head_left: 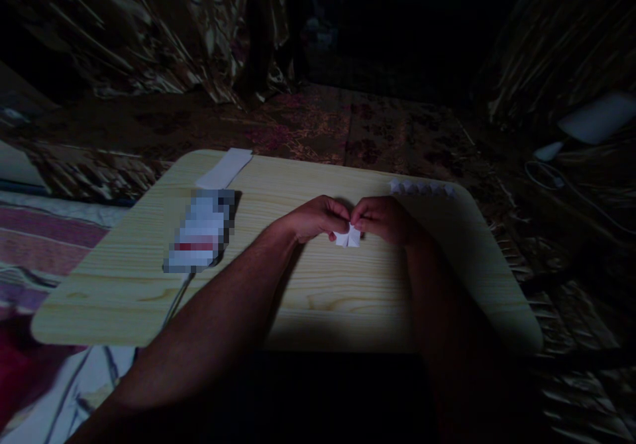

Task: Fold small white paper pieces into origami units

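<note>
A small piece of folded white paper (pixel 348 237) is held between my two hands over the middle of the table. My left hand (pixel 322 217) pinches its upper left side with thumb and fingers. From the other side, my right hand (pixel 380 220) grips the top edge with closed fingertips, which meet those of my left hand. Two creased flaps with a slit between them hang below the fingers. The upper part of the paper is hidden by my fingers.
Several small folded paper pieces (pixel 422 187) stand in a row at the table's far right edge. White paper strips (pixel 226 167) lie at the far left. Nearer, a blurred phone-like device (pixel 199 232) has a cable (pixel 175 303). The light wooden table (pixel 338 298) has rounded corners.
</note>
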{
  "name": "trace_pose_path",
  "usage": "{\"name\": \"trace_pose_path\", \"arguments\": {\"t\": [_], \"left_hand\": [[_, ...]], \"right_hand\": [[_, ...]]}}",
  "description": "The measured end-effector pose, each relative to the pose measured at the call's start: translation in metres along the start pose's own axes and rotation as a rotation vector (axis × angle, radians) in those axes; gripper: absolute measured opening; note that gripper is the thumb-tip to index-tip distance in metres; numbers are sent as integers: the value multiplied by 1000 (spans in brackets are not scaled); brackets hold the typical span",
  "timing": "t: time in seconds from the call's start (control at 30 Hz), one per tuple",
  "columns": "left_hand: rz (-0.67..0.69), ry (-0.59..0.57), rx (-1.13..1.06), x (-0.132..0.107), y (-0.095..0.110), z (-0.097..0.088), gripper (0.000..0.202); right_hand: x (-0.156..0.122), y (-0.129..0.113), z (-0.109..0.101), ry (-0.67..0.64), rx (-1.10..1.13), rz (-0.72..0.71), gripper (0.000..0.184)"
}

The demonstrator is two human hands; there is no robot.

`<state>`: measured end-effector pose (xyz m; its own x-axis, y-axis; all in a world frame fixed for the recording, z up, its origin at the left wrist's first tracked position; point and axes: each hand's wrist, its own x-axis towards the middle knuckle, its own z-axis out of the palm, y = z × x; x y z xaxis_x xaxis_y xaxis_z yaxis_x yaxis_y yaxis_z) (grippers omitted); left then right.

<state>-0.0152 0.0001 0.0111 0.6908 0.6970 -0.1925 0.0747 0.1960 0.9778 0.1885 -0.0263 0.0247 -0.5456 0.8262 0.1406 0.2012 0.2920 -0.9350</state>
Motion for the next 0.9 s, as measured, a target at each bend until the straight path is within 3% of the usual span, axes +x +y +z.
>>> {"name": "trace_pose_path", "arguments": {"t": [0.9], "left_hand": [[29, 57, 148, 1, -1, 7, 14]], "right_hand": [[1, 7, 2, 35, -55, 22, 9]]}}
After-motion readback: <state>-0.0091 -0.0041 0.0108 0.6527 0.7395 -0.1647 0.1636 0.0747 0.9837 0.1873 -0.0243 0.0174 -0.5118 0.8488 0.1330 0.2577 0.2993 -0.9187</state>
